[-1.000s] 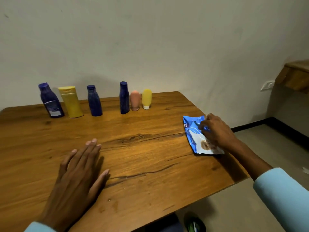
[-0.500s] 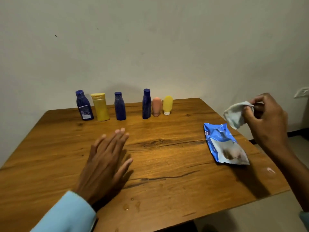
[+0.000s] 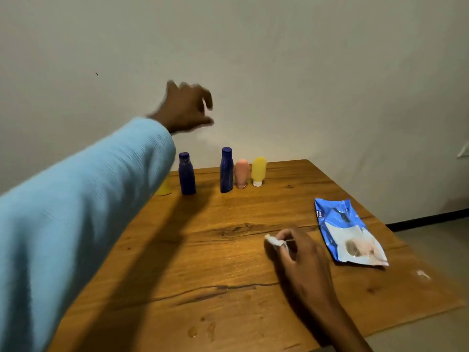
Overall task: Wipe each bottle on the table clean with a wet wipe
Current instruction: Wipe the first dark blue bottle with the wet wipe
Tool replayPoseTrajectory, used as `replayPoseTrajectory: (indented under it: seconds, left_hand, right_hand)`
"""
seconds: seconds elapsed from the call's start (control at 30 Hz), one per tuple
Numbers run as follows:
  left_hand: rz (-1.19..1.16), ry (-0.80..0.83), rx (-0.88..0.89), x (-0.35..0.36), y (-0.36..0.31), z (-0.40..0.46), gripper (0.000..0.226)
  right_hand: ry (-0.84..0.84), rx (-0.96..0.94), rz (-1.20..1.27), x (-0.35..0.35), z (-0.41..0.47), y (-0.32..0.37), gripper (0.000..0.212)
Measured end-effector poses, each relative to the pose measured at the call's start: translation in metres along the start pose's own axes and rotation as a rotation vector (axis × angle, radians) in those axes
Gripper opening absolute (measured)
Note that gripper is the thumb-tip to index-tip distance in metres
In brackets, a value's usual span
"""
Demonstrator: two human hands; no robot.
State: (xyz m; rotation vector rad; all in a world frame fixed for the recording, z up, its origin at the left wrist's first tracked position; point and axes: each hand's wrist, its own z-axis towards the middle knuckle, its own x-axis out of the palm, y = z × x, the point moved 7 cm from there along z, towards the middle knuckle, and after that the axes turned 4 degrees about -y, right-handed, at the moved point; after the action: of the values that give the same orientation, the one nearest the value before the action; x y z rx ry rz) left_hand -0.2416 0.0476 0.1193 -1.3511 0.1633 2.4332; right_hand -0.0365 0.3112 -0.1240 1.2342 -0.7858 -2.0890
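Note:
Along the table's far edge stand a short dark blue bottle [image 3: 187, 174], a taller dark blue bottle [image 3: 226, 170], a pink tube [image 3: 241, 174] and a small yellow tube [image 3: 258, 171]. A larger yellow bottle [image 3: 163, 190] is mostly hidden behind my left sleeve. My left hand [image 3: 186, 107] is raised in the air above the row, blurred, fingers loosely curled and holding nothing. My right hand [image 3: 299, 252] rests low over the table's middle and pinches a crumpled white wet wipe [image 3: 274, 241].
The blue wet-wipe pack [image 3: 347, 229] lies flat near the right edge of the wooden table [image 3: 228, 275]. Small water drops [image 3: 200, 329] sit near the front edge. A pale wall rises right behind the bottles.
My left hand lifted off the table and reached up over the bottles. My right hand came down from beside the pack to the table's middle, the wipe bunched in its fingers.

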Motion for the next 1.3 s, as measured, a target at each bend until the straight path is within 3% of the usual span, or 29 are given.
replayPoseTrajectory:
  seconds: [0.2,0.43,0.53,0.67,0.8,0.93,1.1,1.3]
  left_hand:
    - [-0.041,0.139,-0.04,0.1,-0.006,-0.011,0.037]
    - [-0.035,0.161,0.013,0.135,-0.007,-0.007,0.03]
    - [-0.055,0.129,0.012,0.139,-0.007,-0.002,0.021]
    - [-0.084,0.103,-0.018,0.143,-0.007,0.0,0.017]
    - [-0.151,0.055,-0.076,0.123,-0.008,-0.013,0.025]
    - [-0.478,0.009,-0.146,0.08,-0.005,-0.071,0.03]
    - [-0.99,0.173,-0.273,0.085,-0.008,-0.166,0.027]
    - [-1.269,0.293,-0.411,0.109,-0.01,-0.221,0.032]
  right_hand:
    - [0.212,-0.092,-0.042,0.025,-0.016,-0.004,0.012]
    - [0.25,-0.185,-0.057,0.026,-0.018,-0.003,0.02]
    - [0.221,-0.207,-0.076,0.03,-0.017,-0.005,0.004]
    - [0.196,-0.205,-0.111,0.032,-0.018,-0.015,0.034]
    - [0.18,-0.209,-0.11,0.03,-0.018,-0.014,0.047]
    - [0.173,-0.218,-0.187,0.03,-0.016,-0.012,0.035]
    - [0.111,-0.202,-0.179,0.022,-0.015,-0.006,0.024]
    - [-0.04,-0.043,0.037,-0.003,-0.017,-0.002,0.013]
